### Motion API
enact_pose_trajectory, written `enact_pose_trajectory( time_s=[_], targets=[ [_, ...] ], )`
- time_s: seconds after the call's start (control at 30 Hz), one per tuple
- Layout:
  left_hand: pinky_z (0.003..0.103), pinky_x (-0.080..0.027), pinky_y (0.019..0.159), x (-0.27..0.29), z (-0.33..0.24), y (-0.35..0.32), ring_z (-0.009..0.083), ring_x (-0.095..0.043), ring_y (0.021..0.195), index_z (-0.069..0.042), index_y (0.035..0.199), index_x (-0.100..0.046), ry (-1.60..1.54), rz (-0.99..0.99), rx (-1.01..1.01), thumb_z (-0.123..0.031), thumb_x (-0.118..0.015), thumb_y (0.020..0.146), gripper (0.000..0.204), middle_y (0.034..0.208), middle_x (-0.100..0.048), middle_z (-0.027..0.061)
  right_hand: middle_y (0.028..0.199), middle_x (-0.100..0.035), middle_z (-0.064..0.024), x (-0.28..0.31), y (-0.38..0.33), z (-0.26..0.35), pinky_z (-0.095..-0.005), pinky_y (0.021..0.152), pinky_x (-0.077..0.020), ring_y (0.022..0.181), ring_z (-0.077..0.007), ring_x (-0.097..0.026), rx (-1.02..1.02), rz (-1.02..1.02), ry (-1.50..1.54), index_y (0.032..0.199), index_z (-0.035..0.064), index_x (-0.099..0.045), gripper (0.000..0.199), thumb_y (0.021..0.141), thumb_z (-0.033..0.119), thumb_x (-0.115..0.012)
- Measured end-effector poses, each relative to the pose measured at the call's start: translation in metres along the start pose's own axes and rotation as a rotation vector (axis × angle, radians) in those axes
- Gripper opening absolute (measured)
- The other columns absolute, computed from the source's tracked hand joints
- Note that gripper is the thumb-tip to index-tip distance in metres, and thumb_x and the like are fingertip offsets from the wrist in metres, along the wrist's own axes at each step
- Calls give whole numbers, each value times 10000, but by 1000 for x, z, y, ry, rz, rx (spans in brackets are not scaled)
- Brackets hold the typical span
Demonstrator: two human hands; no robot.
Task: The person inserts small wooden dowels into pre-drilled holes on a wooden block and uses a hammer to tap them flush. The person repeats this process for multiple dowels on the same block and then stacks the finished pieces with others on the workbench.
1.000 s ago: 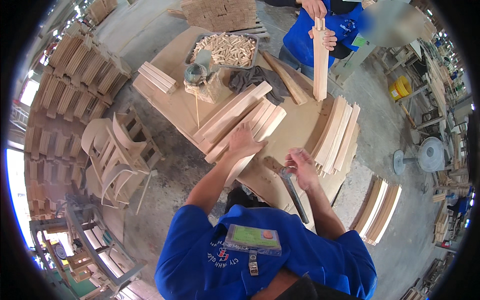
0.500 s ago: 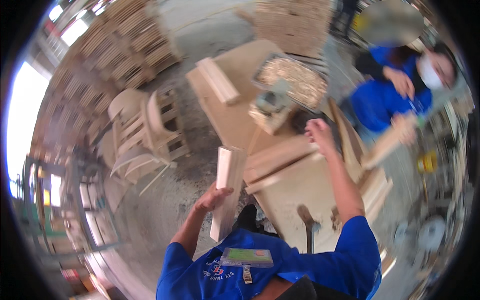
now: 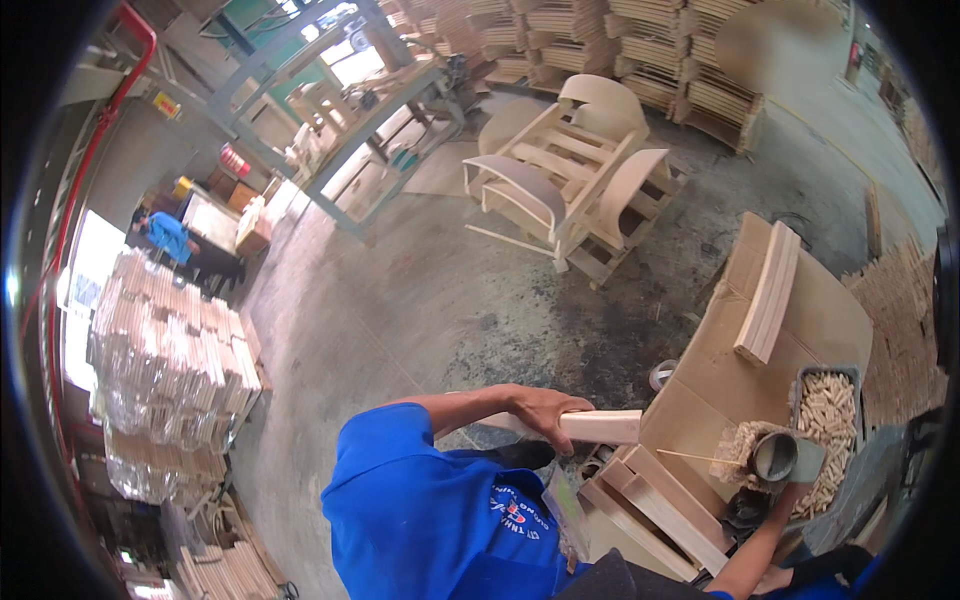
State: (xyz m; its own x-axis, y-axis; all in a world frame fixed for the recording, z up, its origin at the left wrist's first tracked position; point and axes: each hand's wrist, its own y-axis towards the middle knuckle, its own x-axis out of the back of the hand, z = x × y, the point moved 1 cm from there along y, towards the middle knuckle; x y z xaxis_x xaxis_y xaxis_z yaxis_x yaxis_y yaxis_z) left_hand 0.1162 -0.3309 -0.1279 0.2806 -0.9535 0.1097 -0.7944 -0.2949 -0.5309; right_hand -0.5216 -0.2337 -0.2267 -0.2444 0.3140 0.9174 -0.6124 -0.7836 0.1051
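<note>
My left hand (image 3: 545,412) grips a pale wooden piece (image 3: 605,427), which lies crosswise in front of my body. My right forearm reaches to the lower right, where my right hand (image 3: 797,494) is beside a round grey cup (image 3: 774,457) and the tray of small wooden dowels (image 3: 826,405). Its fingers are hidden behind the cup, so what they touch does not show. Under the cup is a rough, crusted tan block (image 3: 733,446), with a thin stick (image 3: 697,458) jutting out to the left. A black container (image 3: 745,508) stands just below the cup.
Wooden pieces (image 3: 675,515) lie on the near worktop. More boards (image 3: 770,290) rest on the cardboard-covered surface (image 3: 700,385) beyond. Curved chair frames (image 3: 570,165) stand on the floor ahead, wrapped wood stacks (image 3: 170,370) to the left. A person in blue (image 3: 168,237) is far left.
The view has swung left. The wooden piece in my left hand has turned from upright to crosswise. My right hand has gone from above the black container to beside the cup and dowel tray.
</note>
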Motion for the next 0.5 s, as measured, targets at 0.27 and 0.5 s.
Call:
enact_pose_trajectory(
  time_s=[0.27,0.5],
  targets=[
    [425,-500,1014,-24,12,10,301,-651,1167,-60,1432,-532,-26,40,-54,-378,-869,754,821,1244,-676,162,1417,-579,-126,12,-34,-9,-388,960,-460,1197,-257,-575,-100,-115,96,1469,84,-511,596,956,324,-698],
    [438,-519,975,-35,28,-26,325,-681,1112,-53,1337,-578,57,-52,-84,-398,-890,738,758,1169,-698,176,1346,-602,-86,33,-53,26,-370,856,-463,1097,-229,-580,-159,-218,379,1423,146,-531,520,974,360,-682]
  ],
)
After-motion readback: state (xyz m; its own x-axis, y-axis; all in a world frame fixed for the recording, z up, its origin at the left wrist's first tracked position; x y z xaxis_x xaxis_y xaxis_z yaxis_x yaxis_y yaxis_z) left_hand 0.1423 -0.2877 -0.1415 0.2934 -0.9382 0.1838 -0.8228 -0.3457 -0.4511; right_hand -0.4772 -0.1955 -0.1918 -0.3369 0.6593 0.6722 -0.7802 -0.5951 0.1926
